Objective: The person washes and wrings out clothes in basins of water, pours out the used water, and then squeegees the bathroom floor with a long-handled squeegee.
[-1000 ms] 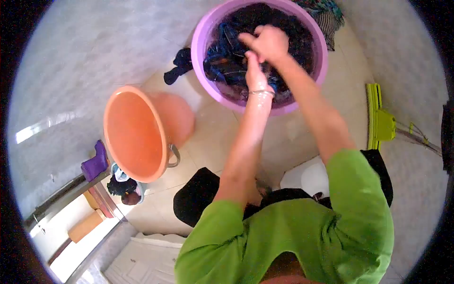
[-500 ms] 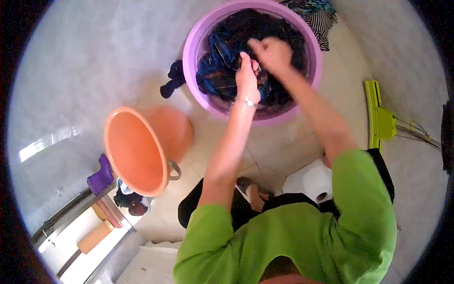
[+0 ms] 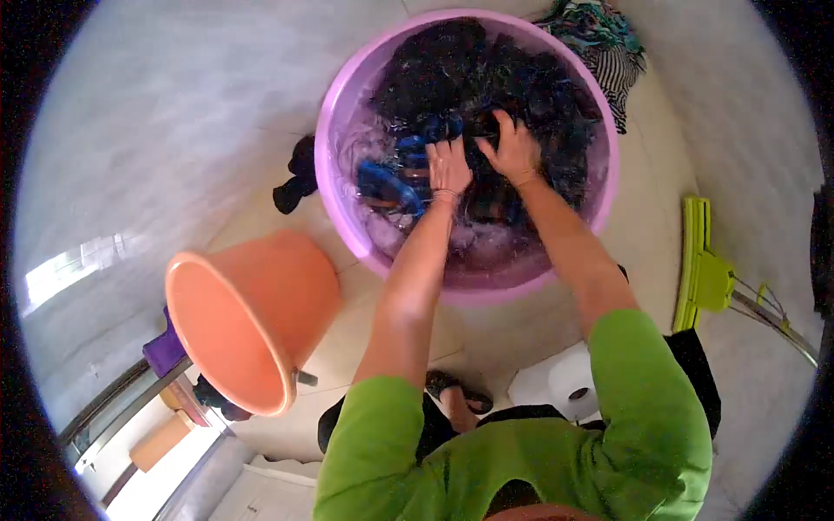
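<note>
A wide purple tub holds water and a heap of wet dark clothes. My left hand lies in the tub against a blue and dark plaid garment, its fingers stretched forward and slightly apart. Water and cloth partly hide those fingertips. Just to the right, my right hand rests on black cloth, with thumb and fingers spread. The two hands are close together but not touching.
An orange bucket tilts on the floor to the left. Dark cloth lies beside the tub, and patterned clothes are piled behind it. A green squeeze mop leans at the right. A white round object sits near my legs.
Both hands were raised together over the clothes; now they are lower in the tub, fingers spread against the wet cloth. The clothes have shifted, showing more water. The view has shifted too.
</note>
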A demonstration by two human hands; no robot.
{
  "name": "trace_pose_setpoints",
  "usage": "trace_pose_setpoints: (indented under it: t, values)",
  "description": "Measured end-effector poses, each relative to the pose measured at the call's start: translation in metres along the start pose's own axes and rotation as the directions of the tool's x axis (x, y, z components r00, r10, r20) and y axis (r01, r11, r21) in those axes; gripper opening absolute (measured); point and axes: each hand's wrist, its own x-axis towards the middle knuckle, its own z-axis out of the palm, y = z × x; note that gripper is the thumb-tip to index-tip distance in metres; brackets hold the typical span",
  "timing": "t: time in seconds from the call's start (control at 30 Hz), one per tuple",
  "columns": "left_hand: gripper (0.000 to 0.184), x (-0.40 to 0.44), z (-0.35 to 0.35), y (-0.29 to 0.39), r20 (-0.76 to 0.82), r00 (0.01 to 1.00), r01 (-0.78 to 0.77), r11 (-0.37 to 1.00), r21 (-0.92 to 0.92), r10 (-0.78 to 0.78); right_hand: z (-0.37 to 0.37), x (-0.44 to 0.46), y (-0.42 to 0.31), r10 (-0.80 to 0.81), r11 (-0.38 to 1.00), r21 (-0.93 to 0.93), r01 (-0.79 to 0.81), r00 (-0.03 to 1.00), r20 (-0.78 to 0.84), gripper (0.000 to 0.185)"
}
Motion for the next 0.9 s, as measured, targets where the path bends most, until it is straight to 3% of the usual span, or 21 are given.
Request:
trace_pose_setpoints:
  t: [0.03, 0.07, 0.17, 0.27, 0.4, 0.47, 0.5, 0.53, 0.57, 0.6, 0.63, 0.7, 0.73, 0.77, 0.8, 0.83, 0.9]
  values:
    - [0.045, 0.002, 0.013, -0.004, 0.055, 0.998, 0.012, 0.995, -0.101, -0.007, 0.009, 0.005, 0.004, 0.054, 0.996, 0.065, -0.060, 0.994, 0.095, 0.046]
    - [0.043, 0.002, 0.027, -0.006, 0.087, 0.994, 0.101, 0.912, -0.398, -0.073, 0.017, 0.009, 0.007, 0.096, 0.990, 0.087, -0.113, 0.979, 0.181, 0.046]
    - [0.042, 0.000, 0.013, -0.007, 0.075, 0.994, 0.110, 0.788, -0.606, -0.081, 0.046, 0.004, 0.029, 0.230, 0.969, -0.196, -0.153, 0.852, 0.471, 0.045]
    - [0.041, -0.005, -0.018, -0.006, -0.002, 0.993, 0.089, 0.785, -0.613, -0.115, 0.050, -0.023, 0.060, 0.300, 0.940, -0.332, -0.079, 0.654, 0.695, 0.045]
    - [0.039, -0.002, -0.081, 0.011, -0.016, 0.993, 0.085, 0.817, -0.570, -0.114, 0.020, -0.025, 0.009, 0.204, 0.960, -0.279, 0.007, 0.665, 0.718, 0.046]
    - [0.039, 0.009, -0.094, -0.004, 0.236, 0.970, 0.058, 0.885, -0.461, 0.060, -0.017, -0.022, -0.026, 0.132, 0.965, -0.248, 0.081, 0.669, 0.732, 0.046]
    - [0.040, 0.009, -0.103, -0.015, 0.501, 0.843, -0.003, 0.933, -0.361, 0.197, -0.043, -0.022, -0.038, 0.095, 0.971, -0.219, 0.098, 0.680, 0.727, 0.047]
    - [0.041, 0.010, -0.148, -0.021, 0.573, 0.800, 0.136, 0.876, -0.463, 0.178, -0.067, -0.021, -0.035, -0.025, 0.987, -0.110, 0.118, 0.782, 0.623, 0.047]
    - [0.042, 0.017, -0.158, -0.045, 0.438, 0.884, 0.061, 0.892, -0.448, 0.160, -0.110, -0.018, -0.040, -0.005, 1.000, -0.016, 0.020, 0.771, 0.637, 0.049]
    - [0.043, 0.017, -0.170, -0.064, 0.394, 0.919, 0.237, 0.802, -0.549, -0.002, -0.121, -0.014, -0.013, -0.048, 0.905, 0.360, -0.228, 0.785, 0.618, 0.050]
    - [0.046, 0.013, -0.204, -0.064, 0.363, 0.926, 0.322, 0.711, -0.626, -0.100, -0.109, -0.007, 0.011, -0.001, 0.478, 0.686, -0.549, 0.780, 0.625, 0.048]
    - [0.043, 0.028, -0.201, -0.098, 0.346, 0.888, 0.458, 0.649, -0.607, -0.303, -0.086, -0.001, 0.038, 0.151, 0.454, 0.773, -0.442, 0.894, 0.422, 0.044]
    - [0.041, 0.028, -0.223, -0.084, 0.334, 0.903, 0.413, 0.762, -0.498, -0.271, -0.104, -0.002, 0.023, 0.155, 0.448, 0.780, -0.437, 0.897, 0.414, 0.044]
    - [0.040, 0.029, -0.247, -0.072, 0.327, 0.914, 0.360, 0.853, -0.379, -0.240, -0.122, 0.004, 0.005, 0.013, 0.829, 0.531, -0.177, 0.954, 0.298, 0.041]
    - [0.040, 0.035, -0.261, -0.065, 0.323, 0.917, 0.352, 0.855, -0.380, -0.233, -0.150, 0.007, -0.023, -0.170, 0.981, 0.138, 0.138, 0.953, 0.251, 0.039]
    - [0.041, 0.042, -0.270, -0.060, 0.234, 0.970, 0.167, 0.883, -0.439, -0.068, -0.183, 0.000, -0.054, -0.445, 0.893, 0.059, 0.446, 0.895, -0.038, 0.028]
    - [0.042, 0.038, -0.313, -0.032, 0.109, 0.968, -0.155, 0.886, -0.438, 0.224, -0.235, -0.007, -0.110, -0.387, 0.780, 0.500, 0.375, 0.918, -0.085, 0.029]
